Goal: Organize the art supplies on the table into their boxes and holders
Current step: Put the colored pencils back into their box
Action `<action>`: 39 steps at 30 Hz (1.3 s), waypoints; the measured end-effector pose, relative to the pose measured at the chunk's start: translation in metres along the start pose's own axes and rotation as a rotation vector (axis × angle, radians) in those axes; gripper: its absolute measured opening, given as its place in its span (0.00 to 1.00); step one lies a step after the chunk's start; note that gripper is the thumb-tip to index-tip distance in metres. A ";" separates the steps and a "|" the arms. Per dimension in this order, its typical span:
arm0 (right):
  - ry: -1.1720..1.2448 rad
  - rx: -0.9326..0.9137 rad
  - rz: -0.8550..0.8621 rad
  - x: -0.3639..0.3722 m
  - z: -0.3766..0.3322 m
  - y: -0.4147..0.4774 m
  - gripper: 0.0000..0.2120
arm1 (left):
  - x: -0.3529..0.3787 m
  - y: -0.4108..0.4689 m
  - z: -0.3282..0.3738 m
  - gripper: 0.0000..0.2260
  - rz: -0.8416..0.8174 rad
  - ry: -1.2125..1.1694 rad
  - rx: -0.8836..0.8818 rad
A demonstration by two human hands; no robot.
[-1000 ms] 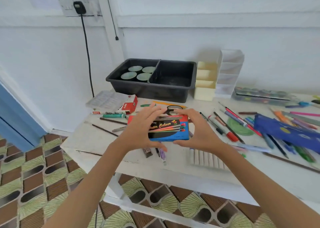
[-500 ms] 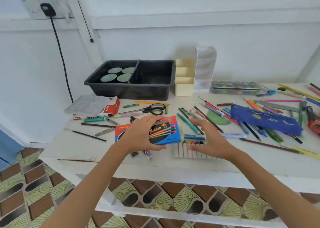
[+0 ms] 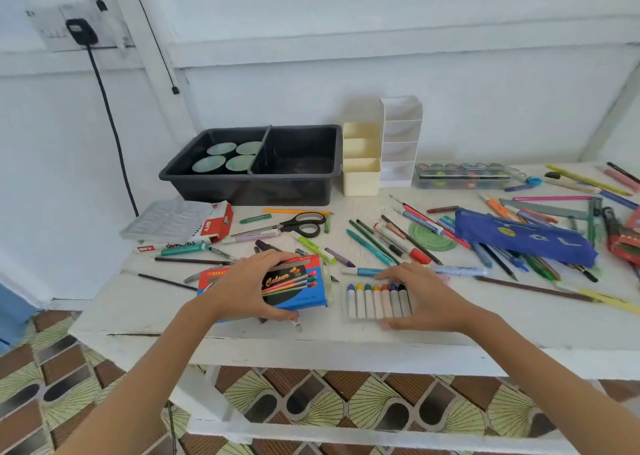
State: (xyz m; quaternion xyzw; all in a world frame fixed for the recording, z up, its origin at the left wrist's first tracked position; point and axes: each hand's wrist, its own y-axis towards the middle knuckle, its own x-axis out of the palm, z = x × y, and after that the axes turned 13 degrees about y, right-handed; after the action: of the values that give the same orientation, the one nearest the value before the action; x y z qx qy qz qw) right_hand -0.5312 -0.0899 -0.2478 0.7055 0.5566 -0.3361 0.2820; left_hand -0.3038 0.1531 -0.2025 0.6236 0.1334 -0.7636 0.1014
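My left hand [image 3: 247, 286] grips a blue and red water-colour box [image 3: 298, 286] lying near the front edge of the white table [image 3: 519, 330]. Beside it on the right lies a clear tray of paint tubes [image 3: 375, 300] with coloured caps. My right hand [image 3: 426, 293] holds that tray, fingers along its far side and thumb at its near edge. Loose pens, markers and pencils [image 3: 381, 240] are scattered across the table behind both hands.
A black two-part bin [image 3: 294, 177] with round lids stands at the back, next to cream [image 3: 360, 158] and white [image 3: 400, 139] desk holders. Scissors [image 3: 298, 224], a red box [image 3: 216, 224], a paint palette case [image 3: 464, 175] and a blue pencil pouch [image 3: 523, 236] lie around.
Both hands lowered the water-colour box to the table. My right hand let go of it and moved right onto the tray of paint tubes.
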 end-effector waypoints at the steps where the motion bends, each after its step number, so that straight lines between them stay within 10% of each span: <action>1: 0.046 0.001 0.027 0.001 0.001 -0.002 0.35 | 0.001 0.000 -0.001 0.43 -0.004 -0.010 -0.004; 11: 0.277 -0.076 0.460 0.006 -0.004 -0.009 0.28 | 0.012 0.019 0.015 0.38 0.010 -0.040 0.034; 39: 0.187 -0.161 0.073 0.001 -0.005 -0.003 0.25 | 0.034 0.049 0.051 0.42 -0.035 0.124 0.138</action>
State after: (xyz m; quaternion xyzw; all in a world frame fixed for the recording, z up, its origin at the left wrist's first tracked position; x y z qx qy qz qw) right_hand -0.5332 -0.0851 -0.2454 0.7286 0.5797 -0.2126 0.2965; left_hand -0.3417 0.0910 -0.2300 0.6728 0.0976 -0.7324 0.0364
